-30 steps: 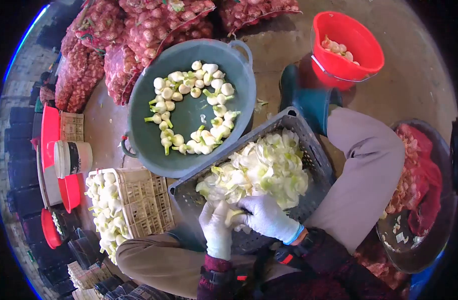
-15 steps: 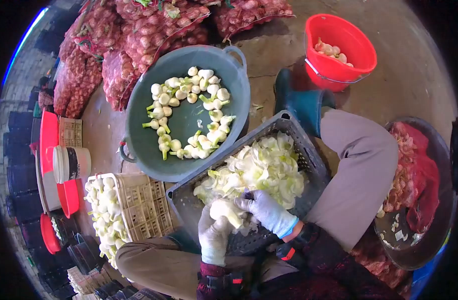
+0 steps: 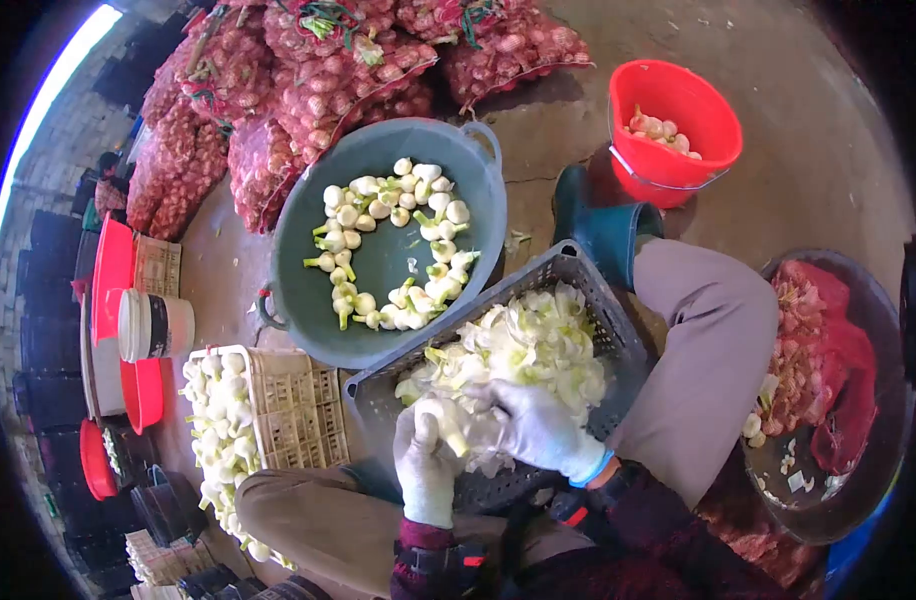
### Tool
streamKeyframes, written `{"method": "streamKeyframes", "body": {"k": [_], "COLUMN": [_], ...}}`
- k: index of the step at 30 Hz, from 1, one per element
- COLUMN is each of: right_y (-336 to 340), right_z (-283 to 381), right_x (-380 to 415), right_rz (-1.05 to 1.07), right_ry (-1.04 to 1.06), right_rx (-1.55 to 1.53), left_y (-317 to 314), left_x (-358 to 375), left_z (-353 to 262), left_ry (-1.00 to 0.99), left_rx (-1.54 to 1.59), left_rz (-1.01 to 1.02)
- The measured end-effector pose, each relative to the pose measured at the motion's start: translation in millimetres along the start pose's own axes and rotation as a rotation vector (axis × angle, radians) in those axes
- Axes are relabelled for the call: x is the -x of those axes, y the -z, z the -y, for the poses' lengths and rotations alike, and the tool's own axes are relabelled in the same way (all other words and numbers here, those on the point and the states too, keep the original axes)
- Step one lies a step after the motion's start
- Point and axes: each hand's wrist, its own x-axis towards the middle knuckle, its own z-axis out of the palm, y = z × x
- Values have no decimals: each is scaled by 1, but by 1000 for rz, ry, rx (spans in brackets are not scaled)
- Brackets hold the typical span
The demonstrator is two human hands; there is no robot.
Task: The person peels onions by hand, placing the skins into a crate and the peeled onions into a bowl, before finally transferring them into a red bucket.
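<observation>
My left hand (image 3: 425, 475), in a pale work glove, is closed around a white garlic bulb (image 3: 444, 424) with its stem end pointing down and right. My gloved right hand (image 3: 543, 428) is beside the bulb, fingers bent and pinched together. A thin, pale piece of garlic skin (image 3: 486, 432) shows blurred beneath those fingers. Both hands are over the near side of a dark plastic crate (image 3: 621, 345), which holds a heap of loose garlic skins (image 3: 523, 345). Beyond it, a grey-green tub (image 3: 383, 270) holds peeled bulbs (image 3: 440, 290) in a rough ring.
A beige crate (image 3: 300, 415) of garlic bulbs stands at left. Mesh sacks (image 3: 328, 70) of garlic lie behind the tub. A red bucket (image 3: 668, 150) stands at back right. A dark basin (image 3: 813, 515) with garlic and red netting is beside my right leg (image 3: 703, 330).
My right hand has shifted slightly right and turned at the bulb, its fingers now blurred. The left hand keeps hold of the garlic. The whole view has tilted a little.
</observation>
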Motion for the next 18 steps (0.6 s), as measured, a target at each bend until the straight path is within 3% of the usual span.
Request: {"method": "streamKeyframes", "body": {"k": [3,5,9,11,12,14,15,16,18], "right_y": [-15,-18,-28,-28,-26,-19,-12,-11,-12], "right_z": [13,8,-14,-25,-26,-27,-24,-13,9], "right_x": [1,-1,0,-1,-3,-7,-9,-9,-6], "right_rz": [66,155,38,-4,0,-199,-167,-158,-23], "right_ry": [-176,-453,-277,-515,-511,-650,-660,-655,-209], "right_rx": [-63,-357,-106,-342,-335,-614,-710,-702,69], "left_y": [-1,2,10,13,12,3,4,5,5], "left_x": [-2,-4,-10,-8,-5,-2,-2,-2,-4], "left_z": [8,14,15,14,11,4,5,5,3], "left_ry": [-56,-38,115,87,50,25,10,-4,39], "left_rx": [-93,-118,174,123,71,36,-75,-187,-186], "left_rz": [-84,-137,-102,-56,-10,0,-20,-41,-40]}}
